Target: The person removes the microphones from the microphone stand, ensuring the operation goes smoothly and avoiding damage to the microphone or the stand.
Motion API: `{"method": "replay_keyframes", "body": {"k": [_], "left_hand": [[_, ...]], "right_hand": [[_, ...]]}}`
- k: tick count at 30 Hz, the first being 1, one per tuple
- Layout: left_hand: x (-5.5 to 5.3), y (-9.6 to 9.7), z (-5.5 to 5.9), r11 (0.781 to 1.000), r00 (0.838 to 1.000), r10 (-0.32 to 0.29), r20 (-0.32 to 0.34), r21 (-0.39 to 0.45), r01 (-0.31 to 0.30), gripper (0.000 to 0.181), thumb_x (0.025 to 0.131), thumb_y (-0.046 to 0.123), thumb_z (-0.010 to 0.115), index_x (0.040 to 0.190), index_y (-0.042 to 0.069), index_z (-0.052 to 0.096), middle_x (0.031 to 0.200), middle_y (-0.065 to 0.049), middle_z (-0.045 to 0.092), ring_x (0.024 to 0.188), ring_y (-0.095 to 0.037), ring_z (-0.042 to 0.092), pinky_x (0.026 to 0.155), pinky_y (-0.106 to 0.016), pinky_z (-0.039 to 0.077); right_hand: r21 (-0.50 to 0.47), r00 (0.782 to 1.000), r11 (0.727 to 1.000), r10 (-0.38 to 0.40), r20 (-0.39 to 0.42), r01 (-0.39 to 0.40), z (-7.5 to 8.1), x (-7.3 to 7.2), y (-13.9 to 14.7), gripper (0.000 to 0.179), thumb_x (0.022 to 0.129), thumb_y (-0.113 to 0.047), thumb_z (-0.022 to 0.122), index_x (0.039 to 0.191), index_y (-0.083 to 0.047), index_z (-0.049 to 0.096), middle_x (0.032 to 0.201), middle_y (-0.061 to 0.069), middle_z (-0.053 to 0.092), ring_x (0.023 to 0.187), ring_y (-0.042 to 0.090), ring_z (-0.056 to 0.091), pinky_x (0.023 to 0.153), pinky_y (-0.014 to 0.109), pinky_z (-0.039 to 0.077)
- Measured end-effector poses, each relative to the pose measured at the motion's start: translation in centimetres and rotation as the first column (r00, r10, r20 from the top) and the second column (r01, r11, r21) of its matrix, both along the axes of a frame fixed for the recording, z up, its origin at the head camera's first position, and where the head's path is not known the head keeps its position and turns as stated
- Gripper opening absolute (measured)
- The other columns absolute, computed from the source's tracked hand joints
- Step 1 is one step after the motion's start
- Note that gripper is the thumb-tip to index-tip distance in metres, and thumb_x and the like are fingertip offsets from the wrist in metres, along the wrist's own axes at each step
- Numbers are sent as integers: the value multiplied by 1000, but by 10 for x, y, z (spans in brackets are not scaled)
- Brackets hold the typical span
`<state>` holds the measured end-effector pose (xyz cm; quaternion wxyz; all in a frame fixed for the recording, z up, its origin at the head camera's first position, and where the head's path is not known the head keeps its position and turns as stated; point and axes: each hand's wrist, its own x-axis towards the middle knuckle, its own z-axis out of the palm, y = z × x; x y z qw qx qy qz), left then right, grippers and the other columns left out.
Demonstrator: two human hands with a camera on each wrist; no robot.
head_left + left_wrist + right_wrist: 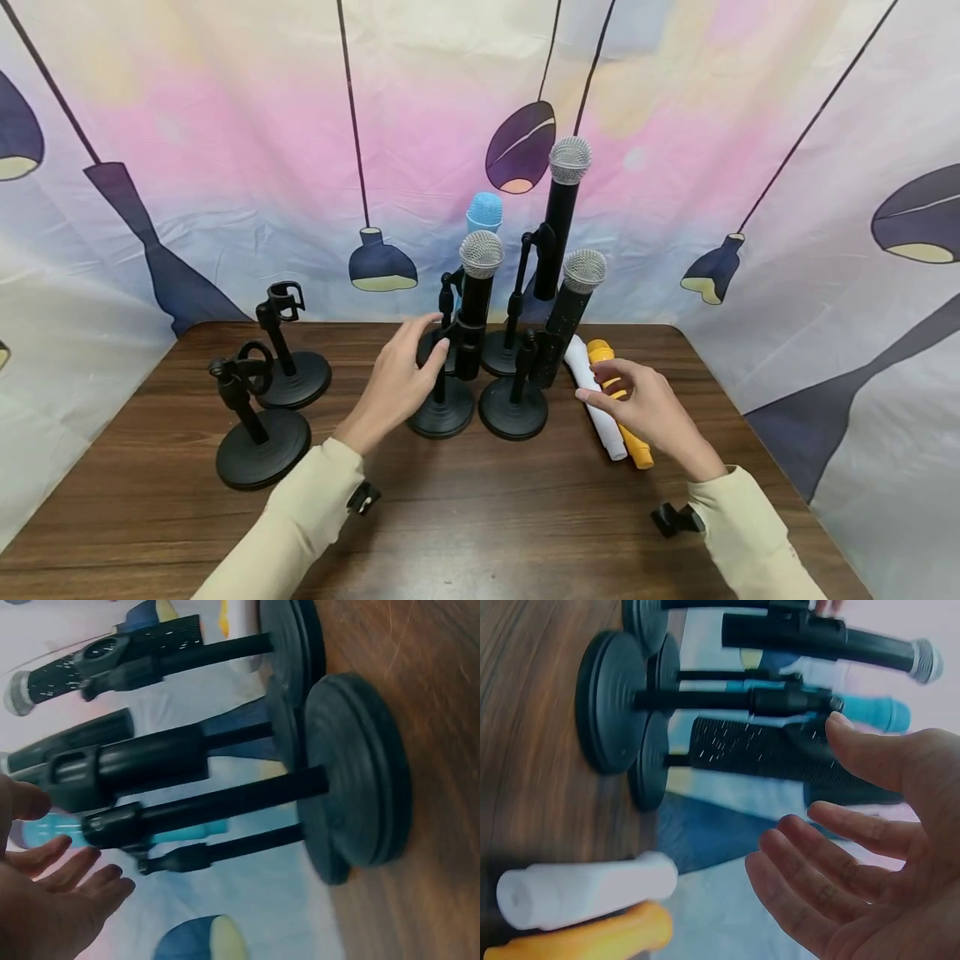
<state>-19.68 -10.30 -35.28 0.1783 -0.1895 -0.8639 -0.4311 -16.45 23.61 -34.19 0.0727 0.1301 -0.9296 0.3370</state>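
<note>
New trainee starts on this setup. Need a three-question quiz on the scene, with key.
1. Count: how many microphones lie directly on the table?
2. True or false: every stand in view holds a microphone.
3. Pick one: the hand nearer the white microphone is A) the left, B) the right.

Key:
1. Two: the white microphone and the yellow microphone.
2. False: the front-left stand and the stand behind it hold none.
3. B, the right hand.

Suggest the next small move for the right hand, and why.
I'd probably lower the right hand and grip the white microphone: it lies on the wooden tabletop, close below that empty hand, while two black microphone stands on the left hold no microphone.
</note>
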Motion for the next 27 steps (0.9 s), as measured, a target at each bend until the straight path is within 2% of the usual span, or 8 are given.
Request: {"method": "replay_keyframes", "body": {"k": [3, 4, 8, 12, 15, 21, 23, 27], "left_hand": [[-8, 3, -8, 999, 999, -28, 42, 37, 26, 44, 107, 25, 56, 147, 8, 50, 138, -14, 56, 119, -32, 57, 97, -50, 46], [-9, 4, -10, 998, 999, -28, 45, 52, 26, 43, 106, 24, 57, 146, 7, 52, 130, -14, 60, 109, -30, 60, 91, -47, 48], [-14, 5, -19, 993, 1000, -10, 0, 121, 10, 38, 103, 18, 63, 139, 5, 60, 112, -13, 67, 83, -25, 60, 75, -41, 49], [-19, 4, -23, 990, 999, -9, -49, 140, 16, 34, 102, 15, 63, 134, 4, 64, 122, -16, 69, 98, -27, 69, 82, -45, 54], [-21, 2, -22, 993, 998, -17, -60, 114, 24, 32, 103, 18, 62, 133, 6, 65, 120, -15, 70, 97, -24, 69, 80, -42, 55], [-21, -4, -20, 997, 998, -32, -57, 61, 36, 30, 103, 20, 62, 130, 9, 66, 96, -8, 70, 67, -18, 55, 63, -35, 44], [-20, -5, -19, 998, 998, -38, -53, 46, 41, 29, 103, 20, 63, 130, 9, 67, 92, -7, 70, 64, -18, 51, 62, -35, 43], [-15, -6, -19, 998, 998, -55, -35, 33, 56, 30, 102, 21, 63, 130, 9, 66, 95, -7, 71, 66, -16, 53, 64, -35, 45]], "right_hand": [[-17, 1000, 1000, 21, 4, -21, 4, 4, -10, 52, 89, -39, 80, 124, -2, 68, 117, 12, 69, 97, 25, 68, 77, 38, 58], [-24, 999, 999, 32, -2, -32, 5, 5, -13, 51, 89, -38, 80, 124, -2, 69, 116, 12, 69, 96, 24, 68, 78, 38, 58], [-54, 997, 995, 77, -32, -79, 6, 8, -24, 45, 88, -32, 82, 121, -4, 70, 114, 9, 70, 95, 20, 68, 79, 35, 58], [-75, 992, 990, 114, -47, -117, 8, 10, -33, 40, 88, -29, 82, 118, -6, 71, 108, 4, 71, 91, 15, 68, 78, 32, 57], [-92, 990, 986, 132, -48, -136, 9, 10, -41, 39, 87, -28, 83, 117, -7, 71, 104, 2, 71, 89, 13, 68, 78, 33, 57], [-115, 983, 978, 169, -74, -176, 15, 8, -58, 40, 87, -27, 84, 118, -6, 71, 104, 5, 72, 86, 12, 68, 76, 32, 57], [-121, 980, 975, 179, -85, -189, 18, 8, -63, 40, 87, -28, 83, 119, -6, 71, 108, 7, 72, 87, 12, 68, 76, 31, 57], [-143, 976, 968, 190, -104, -204, 23, 5, -74, 40, 88, -26, 82, 120, -6, 70, 113, 9, 70, 90, 12, 68, 77, 29, 57]]}}
